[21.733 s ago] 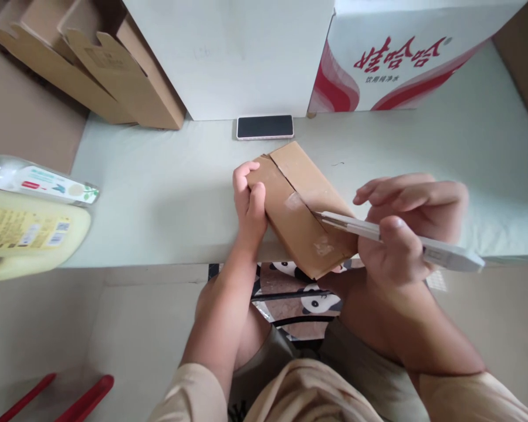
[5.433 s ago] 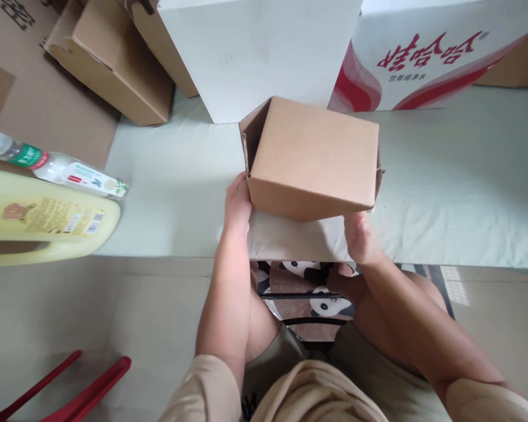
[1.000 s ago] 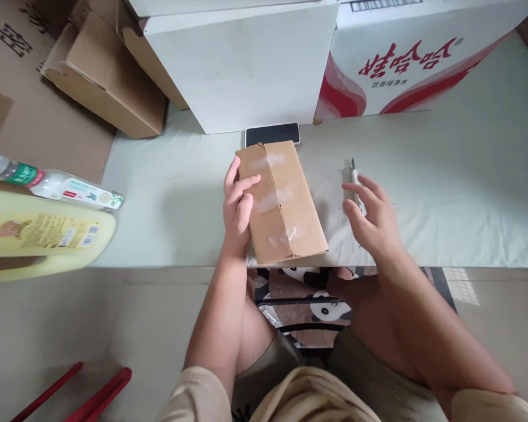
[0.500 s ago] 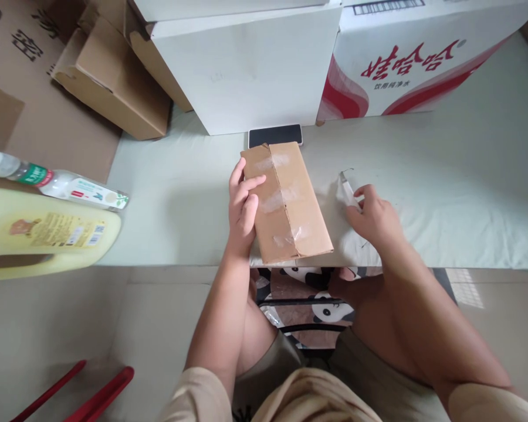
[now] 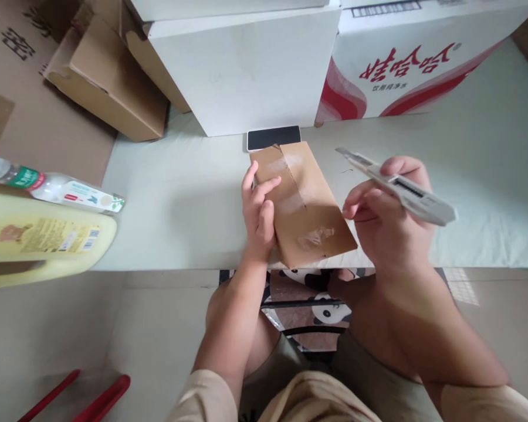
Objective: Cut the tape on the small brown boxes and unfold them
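A flattened brown cardboard box [image 5: 305, 205] with strips of clear tape along its seam lies on the pale green table [image 5: 180, 199], angled toward the near edge. My left hand [image 5: 259, 211] rests on the box's left side, fingers spread over the cardboard. My right hand [image 5: 385, 220] holds a grey utility knife [image 5: 396, 186] above the table, to the right of the box, its blade tip pointing left and away from me. The blade is clear of the cardboard.
A black phone [image 5: 273, 138] lies just behind the box. A white carton [image 5: 246, 70] and a red-and-white printed carton [image 5: 405, 64] stand at the back. Brown boxes [image 5: 110, 76] sit back left. A yellow jug [image 5: 39, 240] and a plastic bottle [image 5: 53, 184] lie at left.
My right hand has picked the utility knife up off the table and raised it. The box has turned a little, its near end swinging right, with my left hand still on it.
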`<action>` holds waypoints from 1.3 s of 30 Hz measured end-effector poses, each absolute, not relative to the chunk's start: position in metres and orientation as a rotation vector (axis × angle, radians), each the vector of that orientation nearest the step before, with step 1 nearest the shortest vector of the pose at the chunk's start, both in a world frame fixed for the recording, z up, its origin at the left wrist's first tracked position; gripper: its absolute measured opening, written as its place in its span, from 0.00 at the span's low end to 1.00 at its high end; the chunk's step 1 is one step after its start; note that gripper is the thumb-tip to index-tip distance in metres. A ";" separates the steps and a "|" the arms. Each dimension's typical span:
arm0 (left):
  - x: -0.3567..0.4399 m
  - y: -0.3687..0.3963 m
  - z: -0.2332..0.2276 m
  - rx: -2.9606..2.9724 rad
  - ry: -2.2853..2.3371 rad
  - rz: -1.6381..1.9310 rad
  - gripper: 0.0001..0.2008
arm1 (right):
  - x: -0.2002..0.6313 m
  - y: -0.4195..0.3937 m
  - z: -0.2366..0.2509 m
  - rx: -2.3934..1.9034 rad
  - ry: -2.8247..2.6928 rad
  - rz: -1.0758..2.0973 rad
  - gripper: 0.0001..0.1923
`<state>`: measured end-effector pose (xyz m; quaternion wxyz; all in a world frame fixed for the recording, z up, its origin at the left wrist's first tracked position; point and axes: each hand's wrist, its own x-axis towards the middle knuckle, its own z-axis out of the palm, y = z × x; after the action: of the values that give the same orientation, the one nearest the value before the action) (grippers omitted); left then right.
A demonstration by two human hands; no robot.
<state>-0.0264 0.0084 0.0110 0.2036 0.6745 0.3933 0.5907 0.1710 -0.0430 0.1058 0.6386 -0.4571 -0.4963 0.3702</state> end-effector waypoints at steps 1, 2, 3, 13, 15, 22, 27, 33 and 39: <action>-0.023 0.006 0.011 1.888 1.114 1.641 0.25 | 0.165 -0.046 0.110 -1.058 -1.135 0.842 0.14; -0.020 0.003 0.011 1.893 1.115 1.641 0.24 | 0.161 -0.048 0.114 -1.063 -1.144 0.841 0.14; -0.017 0.001 0.010 1.904 1.109 1.632 0.23 | 0.159 -0.050 0.117 -1.059 -1.157 0.835 0.14; -0.016 -0.006 0.010 1.922 1.048 1.556 0.20 | 0.163 -0.048 0.117 -1.347 -1.685 0.700 0.14; -0.016 -0.005 0.010 1.918 1.033 1.547 0.21 | 0.160 -0.049 0.121 -1.372 -1.782 0.635 0.14; -0.016 -0.004 0.013 1.892 1.009 1.530 0.20 | 0.157 -0.052 0.126 -1.428 -1.840 0.559 0.14; -0.016 -0.007 0.013 1.918 1.047 1.505 0.21 | 0.158 -0.054 0.127 -1.403 -1.855 0.550 0.13; -0.016 0.001 0.021 1.894 1.069 1.619 0.18 | 0.155 -0.052 0.124 -1.435 -1.913 0.464 0.14; -0.048 -0.045 0.120 1.592 0.550 1.568 0.25 | 0.162 -0.051 0.124 -1.454 -1.896 0.455 0.12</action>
<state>-0.0482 -0.0452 0.1201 0.4078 0.6318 0.2183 0.6220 0.1623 -0.0514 0.1236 0.3471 -0.5606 -0.7311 0.1752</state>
